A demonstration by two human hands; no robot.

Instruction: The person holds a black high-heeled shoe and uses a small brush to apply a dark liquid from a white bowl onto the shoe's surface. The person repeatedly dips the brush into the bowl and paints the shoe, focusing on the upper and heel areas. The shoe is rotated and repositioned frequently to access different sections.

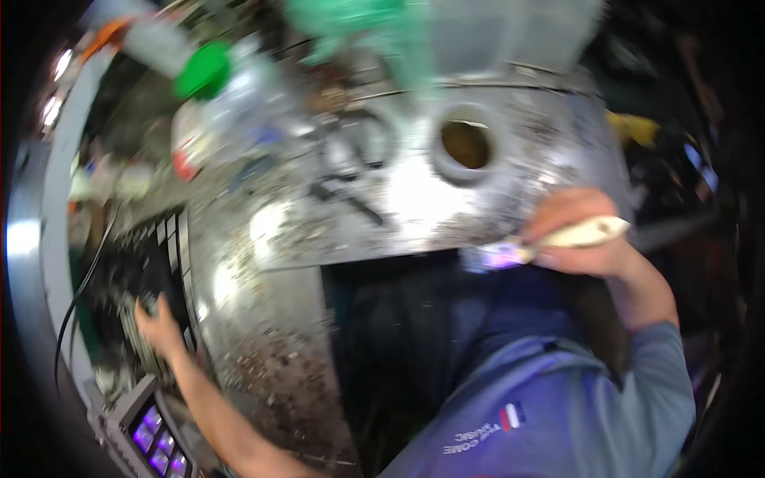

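Observation:
My right hand (578, 231) is closed around a brush (588, 233) with a pale handle. Its bristles, tinted violet by light, point left over the near edge of the metal table (414, 195). Far to the left, my left hand (162, 328) reaches past the table's side with thumb and finger spread. It is at a dark crate (159, 263) holding what looks like a stack of thin pieces; blur hides whether it touches them. A round cup (446, 163) with brownish contents stands on the table, up and left of my right hand.
A clear bottle with a green cap (205, 72) stands at the back left. Dark tools (355, 203) and debris (283, 366) lie on the metal. A lamp with violet lights (155, 438) is at the lower left, near a black cable (80, 295). Green plastic (347, 20) hangs at the back.

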